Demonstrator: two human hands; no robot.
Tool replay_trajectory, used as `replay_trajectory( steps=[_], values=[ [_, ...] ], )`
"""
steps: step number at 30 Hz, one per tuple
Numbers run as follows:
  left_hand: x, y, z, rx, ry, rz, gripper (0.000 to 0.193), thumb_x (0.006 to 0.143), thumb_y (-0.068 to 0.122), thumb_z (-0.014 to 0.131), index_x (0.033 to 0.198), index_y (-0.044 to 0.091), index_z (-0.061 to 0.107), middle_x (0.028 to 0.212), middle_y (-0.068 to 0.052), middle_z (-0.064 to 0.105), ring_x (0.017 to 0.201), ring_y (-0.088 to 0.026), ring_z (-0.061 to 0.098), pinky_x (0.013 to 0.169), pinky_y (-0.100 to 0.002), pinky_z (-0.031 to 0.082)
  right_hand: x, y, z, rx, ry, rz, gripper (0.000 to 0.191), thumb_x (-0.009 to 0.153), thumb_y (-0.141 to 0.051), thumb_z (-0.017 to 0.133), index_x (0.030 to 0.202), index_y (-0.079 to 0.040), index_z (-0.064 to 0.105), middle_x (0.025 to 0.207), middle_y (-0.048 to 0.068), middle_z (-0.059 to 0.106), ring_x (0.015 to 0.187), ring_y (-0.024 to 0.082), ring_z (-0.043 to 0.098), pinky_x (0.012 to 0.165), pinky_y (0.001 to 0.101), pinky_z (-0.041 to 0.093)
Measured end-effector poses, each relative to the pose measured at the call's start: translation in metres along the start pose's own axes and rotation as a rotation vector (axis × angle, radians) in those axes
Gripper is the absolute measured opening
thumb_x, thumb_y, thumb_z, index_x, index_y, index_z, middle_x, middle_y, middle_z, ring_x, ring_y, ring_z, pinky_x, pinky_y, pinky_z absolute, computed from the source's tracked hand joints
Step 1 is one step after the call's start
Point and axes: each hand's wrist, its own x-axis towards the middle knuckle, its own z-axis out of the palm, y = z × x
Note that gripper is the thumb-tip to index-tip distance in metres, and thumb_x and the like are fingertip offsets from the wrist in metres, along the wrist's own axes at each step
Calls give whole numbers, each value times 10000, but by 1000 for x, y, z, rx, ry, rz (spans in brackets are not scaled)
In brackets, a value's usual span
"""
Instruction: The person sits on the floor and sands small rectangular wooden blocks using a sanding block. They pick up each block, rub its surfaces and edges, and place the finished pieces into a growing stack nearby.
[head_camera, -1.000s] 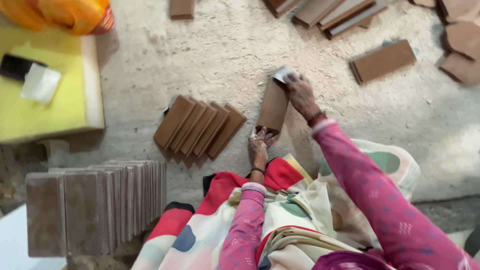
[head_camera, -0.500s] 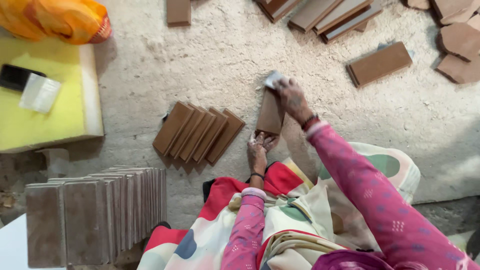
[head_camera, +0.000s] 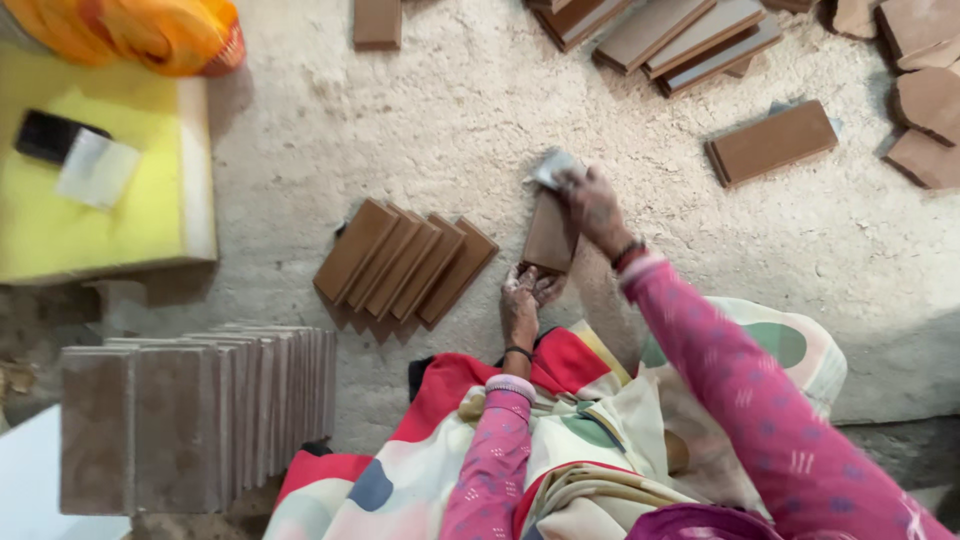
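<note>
We see the left hand (head_camera: 522, 300) gripping a brown tile (head_camera: 550, 232) upright on the floor (head_camera: 460, 120), steadying it while the right hand (head_camera: 590, 205) pinches a grey pad (head_camera: 553, 166) against its top edge.

Rough, pale sandy floor (head_camera: 450, 110), yellow foam cushion (head_camera: 120, 220) at left, soft even daylight

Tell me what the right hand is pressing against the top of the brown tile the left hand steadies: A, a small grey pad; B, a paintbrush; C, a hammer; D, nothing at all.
A: the right hand holds a small grey pad at the upper end of the brown tile, while the left hand grips its lower end.
</note>
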Motion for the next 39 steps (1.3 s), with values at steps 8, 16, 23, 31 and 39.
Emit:
replay_trajectory(
  steps=[8, 16, 23, 31, 39],
  values=[
    [0, -7, -6, 469, 64, 320, 411, 1055, 151, 603, 1411, -46, 543, 1244, -242, 693, 1042, -329, 719, 841, -412, 601, -68, -72, 7, 83, 111, -210, 403, 946, -111, 611, 1345, -157, 635, 1337, 32, 662, 1043, 239, 604, 856, 366, 525],
    [-3, 4, 8, 81, 31, 29, 433, 1025, 205, 598, 1354, -59, 500, 1166, -234, 652, 922, -312, 715, 724, -396, 644, -3, 4, -3, -37, -55, 37, 358, 981, -47, 577, 1319, -117, 672, 1290, 83, 681, 915, 270, 622, 852, 354, 541],
    [3, -6, -5, 636, 122, 317, 410, 1085, 195, 655, 1417, -12, 533, 1181, -237, 696, 987, -342, 710, 795, -440, 605, -55, -54, 2, 49, -137, 71, 424, 938, -155, 648, 1357, -91, 649, 1229, 213, 630, 952, 308, 646, 770, 363, 555],
    [-1, 7, 8, 116, 5, -8, 404, 1028, 237, 577, 1331, -18, 497, 1104, -247, 697, 804, -292, 738, 518, -369, 593, -18, -4, -18, 224, -229, 378, 357, 1094, -214, 494, 1427, -173, 617, 1273, 201, 630, 1063, 319, 624, 828, 419, 584],
    [2, -2, 3, 368, 25, 186, 360, 1125, 233, 606, 1355, -42, 574, 1159, -207, 731, 893, -234, 786, 674, -332, 656, -77, -52, -3, 212, 70, -62, 438, 917, -161, 547, 1333, -130, 679, 1379, 67, 652, 1175, 320, 622, 961, 398, 515]
  ],
)
